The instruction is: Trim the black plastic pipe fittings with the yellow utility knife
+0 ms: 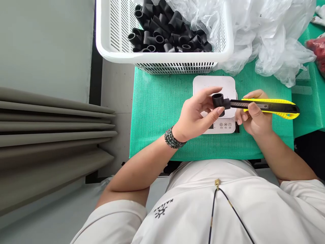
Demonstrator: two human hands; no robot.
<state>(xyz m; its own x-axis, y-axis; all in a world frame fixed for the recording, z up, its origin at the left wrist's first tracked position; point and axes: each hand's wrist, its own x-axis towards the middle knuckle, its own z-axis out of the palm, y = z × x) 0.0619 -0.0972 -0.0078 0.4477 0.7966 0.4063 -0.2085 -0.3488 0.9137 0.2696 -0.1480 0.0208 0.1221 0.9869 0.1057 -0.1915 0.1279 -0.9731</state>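
Observation:
My left hand (pixel 201 113) grips a black tee pipe fitting (pixel 217 101) between thumb and fingers, above a white digital scale (pixel 214 83). One round opening of the fitting faces up, and its side branch points right. My right hand (pixel 256 113) is closed around a yellow and black utility knife (pixel 270 106), thumb on top. The knife's front end meets the fitting's side branch; whether the blade is out I cannot tell. Part of the scale's display and its buttons (pixel 225 124) show below the hands.
Behind the scale stands a white plastic basket (pixel 165 58) heaped with black pipe fittings (pixel 162 30). Crumpled clear plastic bags (pixel 269 37) lie at the back right, near a red bagged item (pixel 317 51). Green mesh (pixel 157 115) covers the table; a grey curtain (pixel 56 132) hangs left.

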